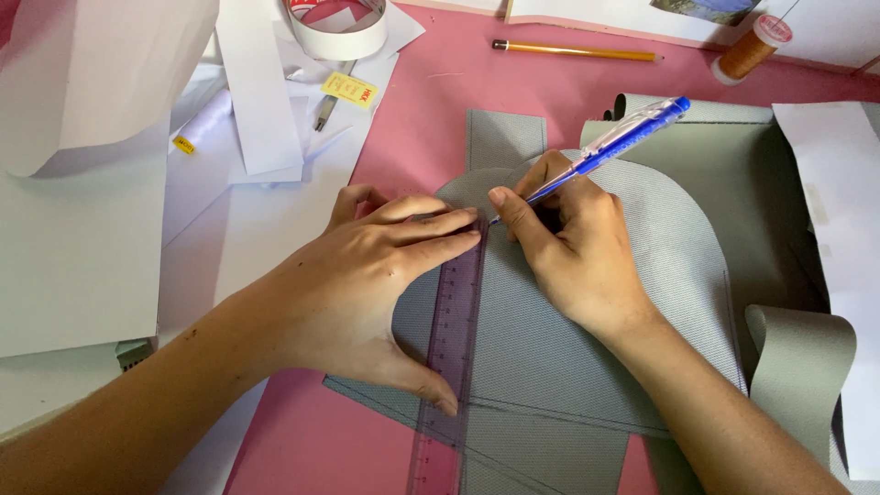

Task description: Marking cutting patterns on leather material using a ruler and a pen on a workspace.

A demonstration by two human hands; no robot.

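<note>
pen (pixel 616 142) tip hidden between left hand (pixel 367 284) and right hand (pixel 573 247).

blue pen (pixel 616 144) tilted, tip at purple ruler (pixel 449 353) lying on grey fabric (pixel 587 339).

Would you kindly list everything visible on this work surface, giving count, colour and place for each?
ruler: one, clear purple, upright at centre on the fabric
grey fabric pieces: several, centre and right
pen: one, blue and clear, upper centre
pencil: one, yellow, top
thread spool: one, orange-brown, top right
tape roll: one, white, top left
white paper sheets: several, left
pink tabletop: one, underneath
left hand: pressing the ruler
right hand: grip on the pen
</note>
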